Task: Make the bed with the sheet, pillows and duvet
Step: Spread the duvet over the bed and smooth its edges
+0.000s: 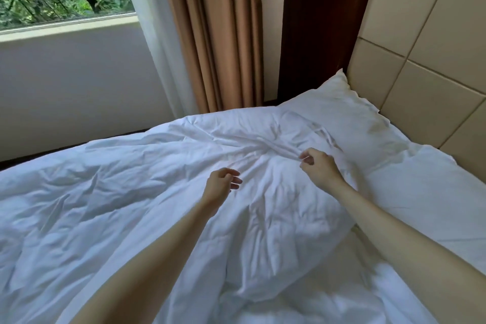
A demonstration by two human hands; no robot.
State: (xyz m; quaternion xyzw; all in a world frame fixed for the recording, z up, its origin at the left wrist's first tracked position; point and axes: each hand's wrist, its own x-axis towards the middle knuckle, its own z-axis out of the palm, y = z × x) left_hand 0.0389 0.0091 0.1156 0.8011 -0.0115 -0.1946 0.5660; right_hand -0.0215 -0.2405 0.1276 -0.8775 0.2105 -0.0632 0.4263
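- R hand (319, 167): fingers pinch a ridge of white duvet (131, 192).
- L hand (221, 184): fingers loosely apart, holding nothing.
- Duvet soft, light, creases easily; best gripped at edge/corner.

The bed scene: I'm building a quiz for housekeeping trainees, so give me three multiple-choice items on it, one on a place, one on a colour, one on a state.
1. Where does the pillow lie?
A. against the headboard
B. on the windowsill
C. on the floor

2. What colour are the curtains?
A. blue
B. tan
C. black

3. What is the right hand doing?
A. lying flat
B. pinching the duvet
C. holding the pillow

Key: 1 A, the pillow leans on the padded headboard. 2 B, the curtains are tan. 3 B, the right hand pinches a fold of the duvet, while the left hand hovers loosely open.
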